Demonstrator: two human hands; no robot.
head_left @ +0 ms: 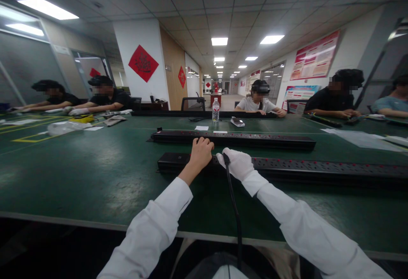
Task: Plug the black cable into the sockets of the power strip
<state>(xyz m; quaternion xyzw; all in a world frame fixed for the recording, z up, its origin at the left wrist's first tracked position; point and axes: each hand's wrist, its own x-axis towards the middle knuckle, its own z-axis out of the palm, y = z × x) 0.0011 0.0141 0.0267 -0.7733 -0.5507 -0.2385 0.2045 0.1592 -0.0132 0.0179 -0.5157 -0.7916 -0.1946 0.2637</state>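
A long black power strip (302,169) lies across the green table (95,172) right in front of me. My bare left hand (200,153) rests on its left part with the fingers curled down onto the housing. My right hand (237,163), in a white glove, is closed around a black cable (234,204) at its plug end, pressed against the strip's top. The cable runs down toward my body. A second long black strip (232,139) lies parallel just behind the first.
Several people sit around the table's far and side edges, hands on similar strips. A water bottle (216,109), a phone-like device (237,121) and paper slips (201,128) lie at the far middle. Clear plastic sheets (360,138) lie at right, yellow tape lines (28,136) at left.
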